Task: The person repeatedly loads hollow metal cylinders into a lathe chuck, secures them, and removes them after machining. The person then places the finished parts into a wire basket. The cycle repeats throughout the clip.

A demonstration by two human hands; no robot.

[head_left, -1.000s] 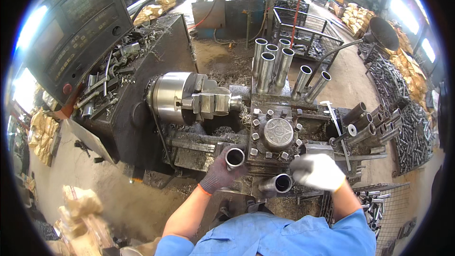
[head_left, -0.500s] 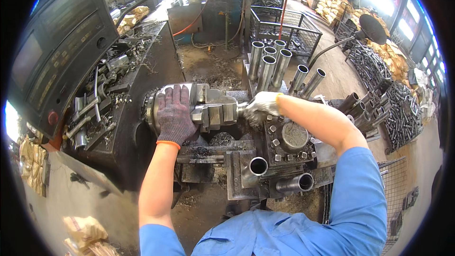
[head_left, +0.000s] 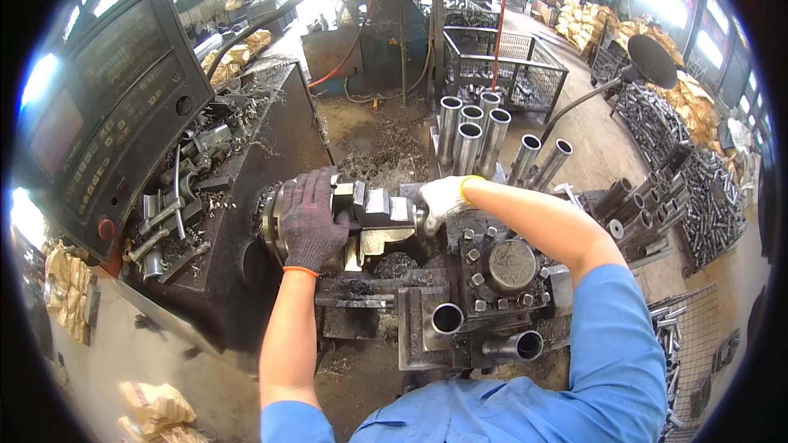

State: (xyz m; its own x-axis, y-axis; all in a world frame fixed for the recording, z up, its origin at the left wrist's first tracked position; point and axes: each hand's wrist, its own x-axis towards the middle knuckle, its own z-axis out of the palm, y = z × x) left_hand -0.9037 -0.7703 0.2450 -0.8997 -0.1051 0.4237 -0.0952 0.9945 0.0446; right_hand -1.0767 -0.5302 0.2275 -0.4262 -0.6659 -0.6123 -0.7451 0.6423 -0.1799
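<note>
My left hand (head_left: pixel 313 217), in a dark knit glove with an orange cuff, lies over the round lathe chuck (head_left: pixel 274 217), fingers stretched along its top. Stepped metal jaws (head_left: pixel 376 207) stick out from the chuck to the right. At their outer end, my right hand (head_left: pixel 443 201), in a white glove with a yellow cuff, is closed around the end of a metal workpiece (head_left: pixel 420 218); most of this piece is hidden by the jaws and glove. Below the right forearm is the bolted tool post (head_left: pixel 510 267).
Two steel tubes, one upright (head_left: pixel 446 319) and one lying (head_left: pixel 524 345), rest before the tool post. Several upright tubes (head_left: pixel 469 143) stand behind it. A control panel (head_left: pixel 103 127) rises at left, beside a chip-strewn machine top (head_left: pixel 234 135). A wire cage (head_left: pixel 505 74) stands farther back.
The chuck jaws have turned and now show brighter faces. My left hand stays on the chuck and my right at the jaws' outer end, while the whole view has shifted slightly.
</note>
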